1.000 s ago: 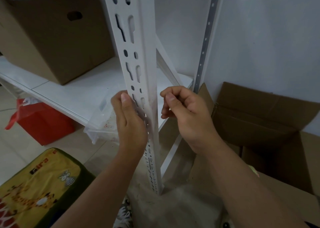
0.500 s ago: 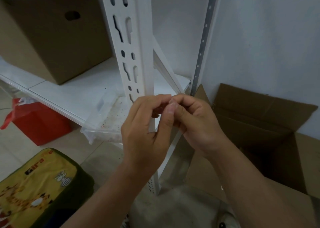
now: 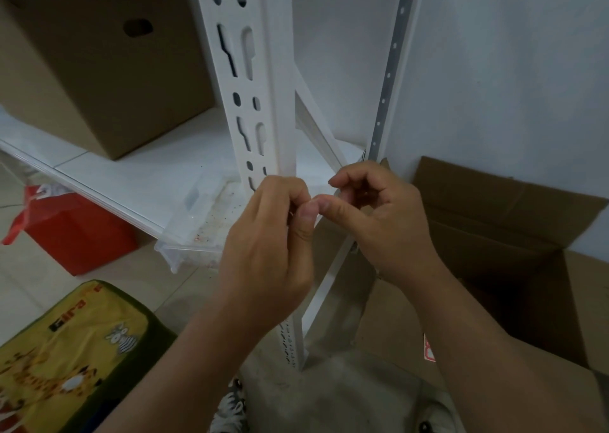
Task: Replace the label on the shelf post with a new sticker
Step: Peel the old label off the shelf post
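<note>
Both hands meet in front of the white shelf post, just below the middle of the view. The left hand has its fingers curled in, thumb up against the fingertips; the right hand has its thumb stretched toward the left thumb so the two thumb tips touch, with its forefinger hooked above and the other fingers curled. They look to be pinching something very small between them, but whatever it is stays hidden or too small to make out, so I cannot tell for certain what either hand grasps. No sticker or label can be made out on the post or in the fingers.

The post runs from 12 o'clock down behind the hands to the floor near 6 o'clock, its slotted face turned toward 9 o'clock. A second, grey perforated post stands at 1 o'clock against the wall.

A white shelf stretches out toward 9 o'clock, carrying a closed cardboard box at 10 o'clock. A clear plastic tray juts over the shelf's front edge, just left of the left hand. Under the shelf at 9 o'clock sits a red bag. At 7 o'clock lies a yellow cushion with cartoon animals. An open cardboard box stands on the floor at 3 o'clock, beside the wall. A shoe shows at 6 o'clock.
</note>
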A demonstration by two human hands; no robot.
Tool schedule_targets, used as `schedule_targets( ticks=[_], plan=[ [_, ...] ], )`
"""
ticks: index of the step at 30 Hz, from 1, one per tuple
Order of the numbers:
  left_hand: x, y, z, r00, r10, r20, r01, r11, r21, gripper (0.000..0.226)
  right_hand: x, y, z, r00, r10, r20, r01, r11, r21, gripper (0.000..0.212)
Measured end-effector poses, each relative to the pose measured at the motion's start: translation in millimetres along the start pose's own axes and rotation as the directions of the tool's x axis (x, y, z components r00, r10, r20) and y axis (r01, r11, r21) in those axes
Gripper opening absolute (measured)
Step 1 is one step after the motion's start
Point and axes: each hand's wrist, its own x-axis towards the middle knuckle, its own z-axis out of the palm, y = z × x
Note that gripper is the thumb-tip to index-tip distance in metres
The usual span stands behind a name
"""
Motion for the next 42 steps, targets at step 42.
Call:
schedule_targets(
  ticks=[42],
  plan=[
    [9,-79,-7,0.618,-0.778,-0.115,0.725,0.62,-0.299,0.023,-2,-3,45,0.975,0.175,0.139,-0.221,0.858,0.463,0.027]
  ],
)
